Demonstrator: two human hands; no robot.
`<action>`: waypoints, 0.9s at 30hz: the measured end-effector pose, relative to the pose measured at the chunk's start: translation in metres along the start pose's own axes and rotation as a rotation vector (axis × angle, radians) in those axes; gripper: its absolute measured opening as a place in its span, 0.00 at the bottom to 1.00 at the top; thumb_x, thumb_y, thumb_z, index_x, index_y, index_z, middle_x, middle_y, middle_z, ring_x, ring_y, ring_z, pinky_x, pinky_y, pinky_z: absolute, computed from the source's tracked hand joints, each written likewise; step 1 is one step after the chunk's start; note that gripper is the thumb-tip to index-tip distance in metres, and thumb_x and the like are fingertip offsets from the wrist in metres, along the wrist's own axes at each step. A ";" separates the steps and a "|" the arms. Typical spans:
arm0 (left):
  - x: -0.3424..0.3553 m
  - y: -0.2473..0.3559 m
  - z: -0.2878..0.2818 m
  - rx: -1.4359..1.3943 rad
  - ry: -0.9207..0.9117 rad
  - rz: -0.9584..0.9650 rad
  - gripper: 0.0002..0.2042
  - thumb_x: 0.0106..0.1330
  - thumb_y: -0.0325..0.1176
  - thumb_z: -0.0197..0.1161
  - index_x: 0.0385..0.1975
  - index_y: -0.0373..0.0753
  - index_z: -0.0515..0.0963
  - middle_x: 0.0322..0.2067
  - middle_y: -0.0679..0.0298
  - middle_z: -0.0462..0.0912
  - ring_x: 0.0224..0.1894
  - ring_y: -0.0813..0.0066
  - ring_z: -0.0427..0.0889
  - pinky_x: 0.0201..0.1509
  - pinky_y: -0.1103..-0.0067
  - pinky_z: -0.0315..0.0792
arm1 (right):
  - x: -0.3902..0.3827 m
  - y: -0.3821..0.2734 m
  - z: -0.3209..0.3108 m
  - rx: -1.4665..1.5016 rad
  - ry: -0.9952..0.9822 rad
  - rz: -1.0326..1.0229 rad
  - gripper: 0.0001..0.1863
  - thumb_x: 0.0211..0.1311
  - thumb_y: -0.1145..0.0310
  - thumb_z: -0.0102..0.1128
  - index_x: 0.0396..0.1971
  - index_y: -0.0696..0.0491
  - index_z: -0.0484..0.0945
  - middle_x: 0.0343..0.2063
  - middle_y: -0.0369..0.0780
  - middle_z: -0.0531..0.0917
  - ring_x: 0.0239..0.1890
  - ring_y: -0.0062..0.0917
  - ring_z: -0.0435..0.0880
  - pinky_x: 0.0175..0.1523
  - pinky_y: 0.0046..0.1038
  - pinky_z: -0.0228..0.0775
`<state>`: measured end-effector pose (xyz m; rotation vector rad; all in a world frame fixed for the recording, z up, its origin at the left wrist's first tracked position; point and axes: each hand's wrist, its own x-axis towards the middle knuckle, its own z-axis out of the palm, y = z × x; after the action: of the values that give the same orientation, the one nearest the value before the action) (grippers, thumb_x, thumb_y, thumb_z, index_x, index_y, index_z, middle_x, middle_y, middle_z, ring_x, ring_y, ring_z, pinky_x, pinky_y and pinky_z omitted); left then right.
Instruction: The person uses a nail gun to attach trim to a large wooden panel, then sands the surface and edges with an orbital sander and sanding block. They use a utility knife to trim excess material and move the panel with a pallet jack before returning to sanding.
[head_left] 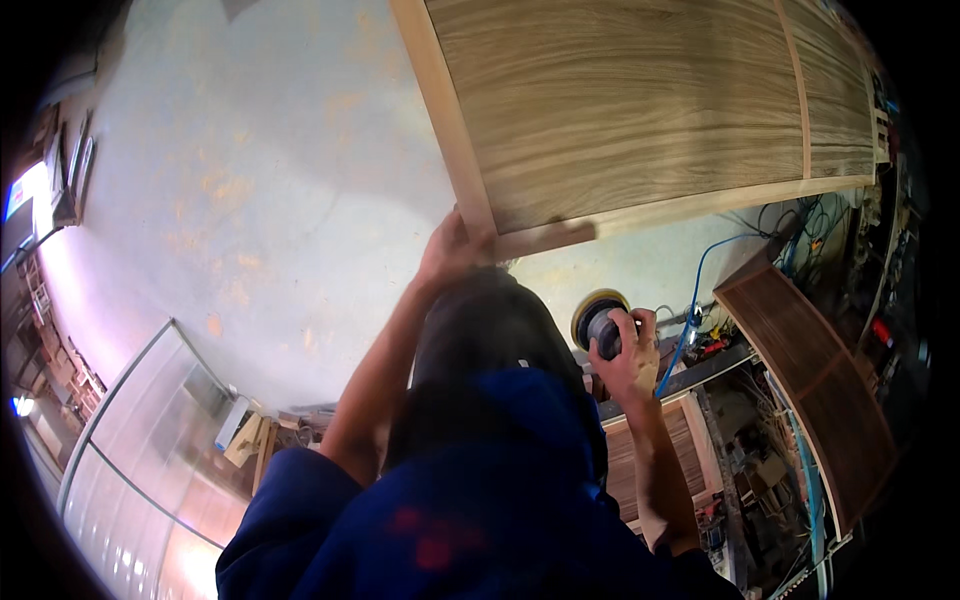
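A large framed wood panel point(640, 110) with dark streaked grain and paler edge strips fills the upper right. At its near left corner is my left hand point(456, 252), its fingers closed round the frame edge; the hand is slightly blurred. My right hand point(628, 352), to the right of my legs, grips a round disc sander point(598, 318) with a dark body and a yellowish pad rim. The sander is held apart from the panel, its disc turned to the left. A shadow falls across the panel's near edge strip.
A blue hose point(700, 275) curves to the right of the sander. Another dark wood panel point(815, 375) leans at the right, near tangled cables point(805, 240). A framed translucent sheet point(140, 440) stands at the lower left. Wood offcuts point(262, 440) lie beyond it.
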<state>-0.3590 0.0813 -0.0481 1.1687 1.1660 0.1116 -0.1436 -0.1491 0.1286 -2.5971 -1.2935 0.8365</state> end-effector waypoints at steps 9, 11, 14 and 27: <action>0.110 0.045 -0.053 0.087 0.322 0.170 0.40 0.64 0.47 0.75 0.68 0.30 0.64 0.59 0.50 0.79 0.56 0.61 0.84 0.56 0.67 0.80 | 0.020 0.003 -0.005 -0.048 -0.022 0.030 0.28 0.46 0.64 0.77 0.51 0.42 0.77 0.47 0.45 0.74 0.41 0.47 0.85 0.39 0.46 0.83; 0.173 0.104 -0.079 -0.048 0.352 0.197 0.38 0.64 0.46 0.76 0.66 0.29 0.66 0.57 0.48 0.80 0.51 0.64 0.85 0.51 0.69 0.81 | 0.029 -0.001 -0.012 -0.017 -0.022 0.012 0.28 0.46 0.65 0.77 0.50 0.44 0.77 0.46 0.45 0.73 0.40 0.48 0.84 0.38 0.47 0.82; 0.276 0.158 -0.139 -0.176 0.433 0.241 0.33 0.61 0.44 0.77 0.58 0.27 0.72 0.48 0.50 0.84 0.45 0.69 0.86 0.45 0.72 0.81 | 0.035 -0.007 -0.022 -0.055 -0.044 -0.007 0.28 0.46 0.66 0.77 0.50 0.45 0.76 0.46 0.46 0.73 0.39 0.49 0.83 0.39 0.47 0.81; 0.340 0.264 -0.203 -0.084 0.286 0.168 0.23 0.67 0.44 0.71 0.50 0.29 0.80 0.41 0.62 0.86 0.40 0.74 0.82 0.47 0.74 0.78 | 0.068 -0.009 -0.040 -0.005 -0.128 0.067 0.31 0.44 0.63 0.77 0.52 0.45 0.76 0.45 0.49 0.71 0.46 0.49 0.79 0.44 0.48 0.77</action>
<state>-0.2326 0.5399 -0.0540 1.2013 1.2975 0.4641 -0.0959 -0.0862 0.1366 -2.6433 -1.2467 1.0277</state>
